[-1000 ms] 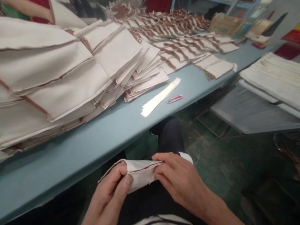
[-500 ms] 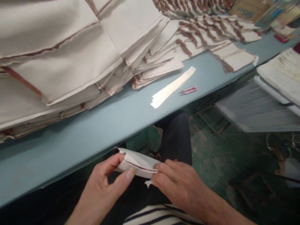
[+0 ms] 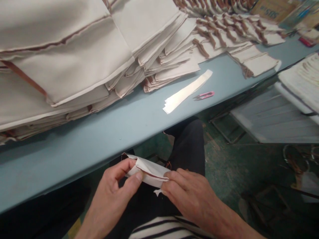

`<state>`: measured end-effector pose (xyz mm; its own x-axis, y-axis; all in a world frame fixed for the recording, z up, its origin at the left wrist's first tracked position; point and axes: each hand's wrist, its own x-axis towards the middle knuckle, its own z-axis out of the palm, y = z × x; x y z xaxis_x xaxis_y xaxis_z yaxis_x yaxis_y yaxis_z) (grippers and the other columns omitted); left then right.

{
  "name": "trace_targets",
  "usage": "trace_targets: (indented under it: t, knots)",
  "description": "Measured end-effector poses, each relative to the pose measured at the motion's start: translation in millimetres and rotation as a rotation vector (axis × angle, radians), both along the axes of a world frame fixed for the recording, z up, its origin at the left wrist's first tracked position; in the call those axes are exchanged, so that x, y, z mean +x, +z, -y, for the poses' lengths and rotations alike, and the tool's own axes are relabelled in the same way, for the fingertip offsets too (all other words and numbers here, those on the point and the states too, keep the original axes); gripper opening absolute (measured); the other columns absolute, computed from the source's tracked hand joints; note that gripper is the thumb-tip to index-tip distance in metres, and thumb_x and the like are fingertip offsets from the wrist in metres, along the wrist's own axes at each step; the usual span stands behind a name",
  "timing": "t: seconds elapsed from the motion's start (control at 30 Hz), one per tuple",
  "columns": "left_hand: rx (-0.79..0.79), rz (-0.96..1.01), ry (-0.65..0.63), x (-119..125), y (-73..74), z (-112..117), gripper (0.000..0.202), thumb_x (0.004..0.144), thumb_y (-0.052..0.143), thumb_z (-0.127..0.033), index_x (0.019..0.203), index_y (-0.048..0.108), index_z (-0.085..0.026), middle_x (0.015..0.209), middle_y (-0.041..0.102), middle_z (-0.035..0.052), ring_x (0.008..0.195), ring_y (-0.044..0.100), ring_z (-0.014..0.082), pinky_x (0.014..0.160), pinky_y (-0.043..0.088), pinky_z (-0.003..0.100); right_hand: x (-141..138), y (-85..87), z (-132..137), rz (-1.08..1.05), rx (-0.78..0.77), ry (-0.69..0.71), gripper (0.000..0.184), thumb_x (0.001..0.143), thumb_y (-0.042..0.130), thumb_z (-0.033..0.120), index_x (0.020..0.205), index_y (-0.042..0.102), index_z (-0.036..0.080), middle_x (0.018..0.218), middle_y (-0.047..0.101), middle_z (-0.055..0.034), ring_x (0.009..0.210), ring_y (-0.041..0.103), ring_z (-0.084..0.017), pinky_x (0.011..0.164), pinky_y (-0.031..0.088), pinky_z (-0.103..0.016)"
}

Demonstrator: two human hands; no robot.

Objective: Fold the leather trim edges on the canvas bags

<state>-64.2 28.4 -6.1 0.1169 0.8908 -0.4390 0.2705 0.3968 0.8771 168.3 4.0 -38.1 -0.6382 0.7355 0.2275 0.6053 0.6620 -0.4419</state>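
Note:
A small off-white fabric piece with a dark reddish-brown seam line is held between my hands above my lap. My left hand grips its left end, the index finger tucked into the fold and the thumb pressed on the outside. At the other end, my right hand pinches the fabric, fingers curled over it. A small white scrap hangs just below the right fingers. The right fingertips are partly hidden by the hand itself.
Large stacks of cream fabric panels cover the back left of the blue table. White strips and pink thread snips lie near its front edge. More brown-edged pieces stretch to the far right. A fabric-topped stand is at right.
The view has shifted slightly, so the table things sit a little further right. The left thumb and finger have moved slightly along the fabric; both hands still grip it.

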Motion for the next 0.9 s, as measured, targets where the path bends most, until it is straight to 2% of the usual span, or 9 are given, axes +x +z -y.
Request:
trace_targets:
  t: [0.1,0.23,0.37,0.57,0.73,0.83,0.9]
  knots:
    - [-0.006,-0.001,0.004,3.8,-0.7,-0.2,0.029,0.090,0.064,-0.045,0.084,0.078,-0.021,0.079,0.079,0.0022,0.076,0.071,0.0215,0.074,0.054,0.028,1.5,4.5,-1.2,-0.039,0.000,-0.021,0.028,0.113,0.045,0.015,0.091,0.062,0.022,0.095,0.076,-0.0043,0.077,0.066,-0.018,0.070,0.050,-0.033]
    - [0.013,-0.029,0.019,12.0,3.2,-1.8,0.029,0.088,0.064,-0.045,0.079,0.077,-0.020,0.075,0.077,0.0027,0.072,0.069,0.0209,0.070,0.052,0.028,5.1,20.0,-7.2,-0.161,0.092,-0.072,0.019,0.107,0.055,0.013,0.094,0.065,0.022,0.116,0.081,-0.0091,0.103,0.072,-0.020,0.093,0.060,-0.034]
    - [0.027,-0.034,0.030,18.6,6.6,0.0,0.030,0.089,0.066,-0.045,0.080,0.078,-0.020,0.074,0.077,0.0025,0.068,0.065,0.0192,0.064,0.051,0.027,1.2,29.4,-14.4,-0.208,0.156,0.004,0.019,0.106,0.056,0.012,0.096,0.068,0.024,0.121,0.083,-0.0035,0.111,0.071,-0.018,0.099,0.060,-0.032]
    - [0.035,-0.071,0.076,22.6,6.1,7.3,0.031,0.090,0.064,-0.045,0.084,0.080,-0.019,0.079,0.078,0.0028,0.072,0.066,0.0194,0.067,0.052,0.027,-12.0,16.9,-18.2,-0.231,0.192,-0.008,0.017,0.105,0.058,0.010,0.098,0.070,0.020,0.124,0.082,-0.0066,0.111,0.071,-0.022,0.100,0.059,-0.038]
    - [0.085,-0.074,0.093,20.9,9.7,13.2,0.026,0.089,0.063,-0.038,0.085,0.080,-0.019,0.080,0.077,0.0022,0.075,0.067,0.0197,0.071,0.053,0.027,-20.2,15.6,-21.2,-0.364,0.135,-0.030,0.019,0.105,0.058,0.010,0.093,0.068,0.021,0.114,0.082,-0.0072,0.106,0.072,-0.021,0.095,0.062,-0.038]
    - [0.077,-0.027,0.107,19.7,10.3,16.0,0.028,0.090,0.064,-0.042,0.089,0.080,-0.019,0.084,0.078,0.0034,0.078,0.067,0.0207,0.073,0.053,0.028,-24.8,15.4,-21.0,-0.430,0.081,-0.017,0.021,0.106,0.056,0.009,0.092,0.066,0.022,0.111,0.080,-0.0076,0.107,0.072,-0.020,0.097,0.063,-0.036]
    - [0.066,0.008,0.132,18.6,7.7,17.5,0.031,0.091,0.067,-0.046,0.089,0.080,-0.018,0.085,0.078,0.0038,0.079,0.067,0.0208,0.075,0.053,0.028,-27.9,12.1,-18.7,-0.428,0.108,-0.006,0.021,0.105,0.056,0.009,0.092,0.067,0.020,0.111,0.079,-0.0085,0.106,0.072,-0.020,0.098,0.064,-0.036]
